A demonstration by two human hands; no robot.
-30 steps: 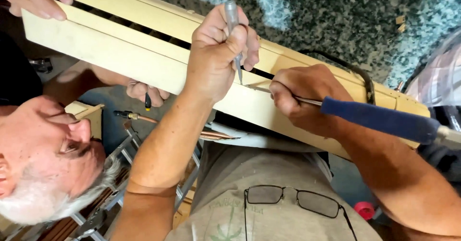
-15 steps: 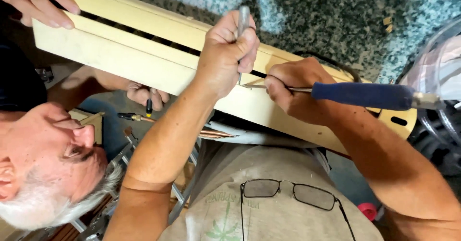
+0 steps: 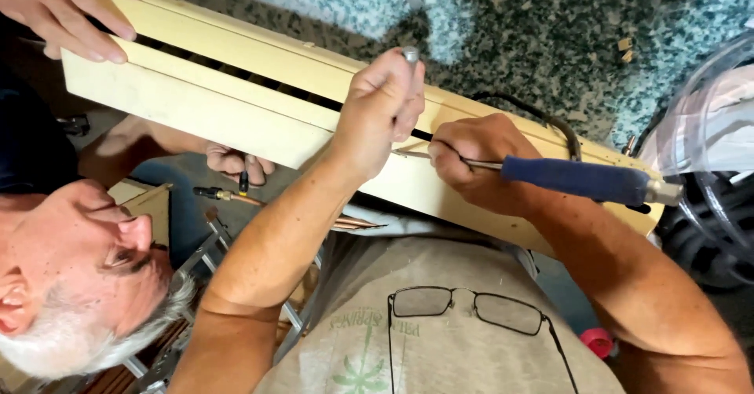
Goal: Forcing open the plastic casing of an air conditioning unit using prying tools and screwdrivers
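At the far left, a co-worker's hand (image 3: 67,9) rests its fingers on the upper end of a long cream-coloured panel (image 3: 220,103), which runs slantwise from upper left to lower right, with a dark slot along its length. Below it, that person's other hand (image 3: 236,161) sits near a small dark-tipped tool (image 3: 224,195). Toward the middle, the wearer's left hand (image 3: 385,103) is closed in a fist round a slim metal tool (image 3: 410,54), whose grey end sticks up above the knuckles, right over the slot. Just beside it, the right hand (image 3: 471,158) is clamped on the shaft of a blue-handled screwdriver (image 3: 581,180), its tip pointing left toward the slot close under the left fist. A black cable (image 3: 542,117) curves behind the panel. Judging by this, the step in hand is working at a point in the slot with both tools; the next move seems to call for steady pressure while the panel is held firm. Eyeglasses (image 3: 471,311) hang on the shirt below.
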